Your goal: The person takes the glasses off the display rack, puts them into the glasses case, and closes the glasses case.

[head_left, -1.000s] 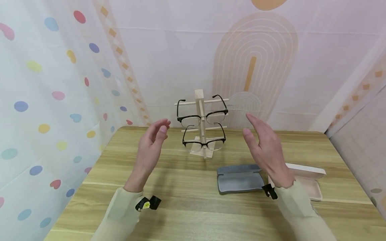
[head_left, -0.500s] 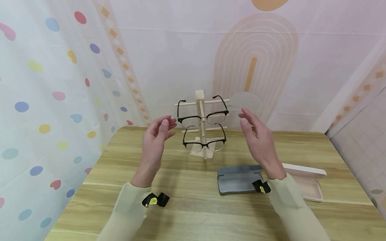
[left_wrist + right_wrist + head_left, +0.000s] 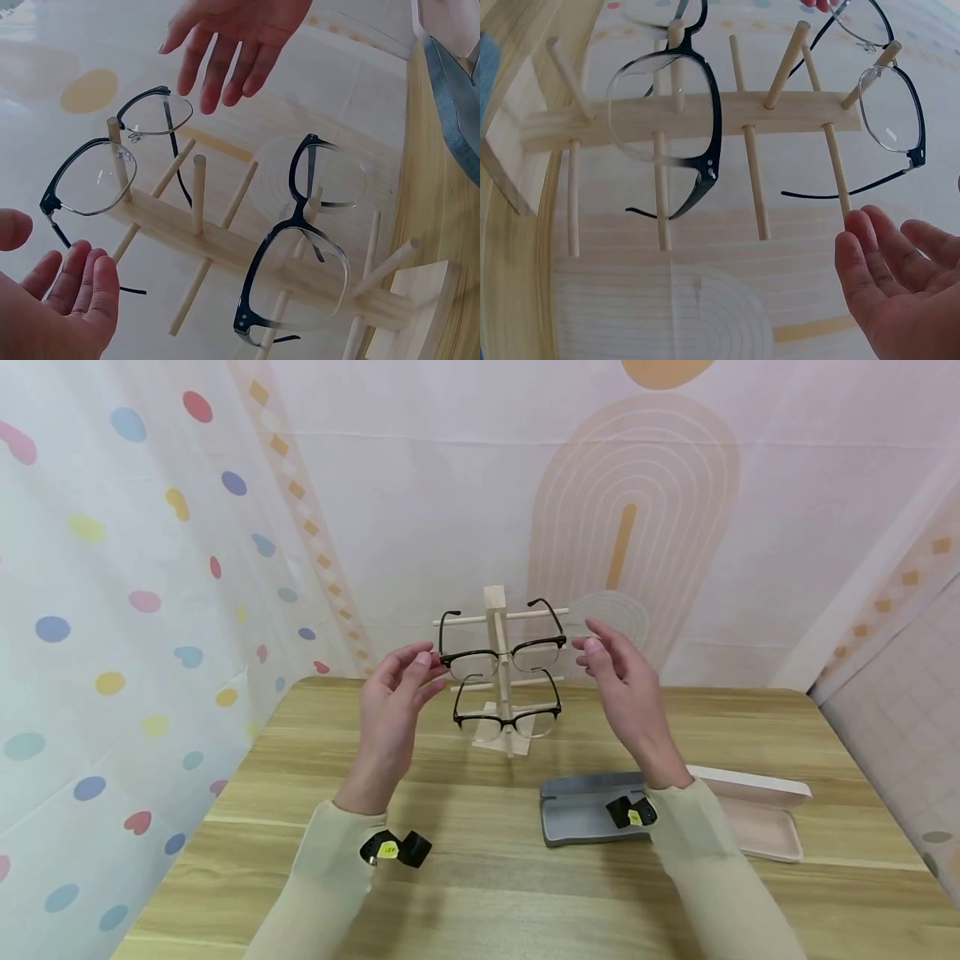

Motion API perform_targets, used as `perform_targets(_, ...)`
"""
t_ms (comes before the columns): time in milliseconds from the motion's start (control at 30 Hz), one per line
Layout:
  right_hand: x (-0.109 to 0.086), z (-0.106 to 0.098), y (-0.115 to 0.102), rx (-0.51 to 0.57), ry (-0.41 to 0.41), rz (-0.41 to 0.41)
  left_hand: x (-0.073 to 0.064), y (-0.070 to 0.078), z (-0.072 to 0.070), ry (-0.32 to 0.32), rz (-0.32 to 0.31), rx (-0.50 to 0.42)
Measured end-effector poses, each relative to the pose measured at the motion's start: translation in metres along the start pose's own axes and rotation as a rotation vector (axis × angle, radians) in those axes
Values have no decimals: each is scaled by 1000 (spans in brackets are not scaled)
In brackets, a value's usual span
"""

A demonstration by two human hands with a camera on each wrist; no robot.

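Note:
Two pairs of black half-rim eyeglasses hang one above the other on a wooden display stand (image 3: 495, 598). The upper eyeglasses (image 3: 538, 643) rest on the top pegs; the lower eyeglasses (image 3: 510, 719) sit below them. My left hand (image 3: 392, 706) is at the left hinge of the upper pair. In the left wrist view, thumb and fingers of that left hand (image 3: 71, 311) lie apart on either side of the temple arm. My right hand (image 3: 630, 693) is just right of the same pair, fingers loosely bent. The right wrist view shows this right hand (image 3: 904, 274) holding nothing, fingertips near a peg end.
A grey-blue glasses case (image 3: 592, 818) lies with its lid up on the wooden table (image 3: 487, 893), right of the stand. Beside it is a pale pink glasses case (image 3: 772, 831), also lid up, partly behind my right sleeve. A patterned curtain (image 3: 412, 510) hangs behind.
Both hands have moved inward toward the upper eyeglasses, the left one rightward and the right one leftward. Eyeglasses, stand and cases stay in place.

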State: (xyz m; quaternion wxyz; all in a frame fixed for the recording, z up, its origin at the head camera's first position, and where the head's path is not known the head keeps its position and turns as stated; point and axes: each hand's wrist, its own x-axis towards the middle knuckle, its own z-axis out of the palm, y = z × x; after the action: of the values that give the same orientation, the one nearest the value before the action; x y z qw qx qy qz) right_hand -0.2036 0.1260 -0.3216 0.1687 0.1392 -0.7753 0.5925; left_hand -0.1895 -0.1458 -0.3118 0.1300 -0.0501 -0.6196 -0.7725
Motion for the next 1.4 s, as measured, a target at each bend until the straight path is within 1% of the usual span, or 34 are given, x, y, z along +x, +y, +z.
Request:
perform_targets(100, 3, 3, -1, 26, 5, 13, 2, 0, 2, 0, -3, -30)
perform_targets(233, 6, 6, -2, 30, 13, 21, 3, 1, 5, -2, -4, -75)
perform_targets(433, 11, 11, -7, 53, 19, 15, 3, 1, 7, -7, -7, -107)
perform_targets(567, 12, 14, -9, 73, 19, 15, 3, 2, 9, -14, -15, -112)
perform_targets(733, 14, 17, -9, 84, 27, 16, 4, 2, 10, -19, -6, -117)
perform_targets(967, 16, 19, -10, 109, 29, -6, 2, 4, 11, -16, -3, -114)
perform_targets(1267, 16, 20, -12, 81, 53, -17, 2, 4, 12, -9, 14, -118)
perform_targets(1400, 17, 19, -13, 85, 65, -19, 2, 4, 12, -5, 25, -118)
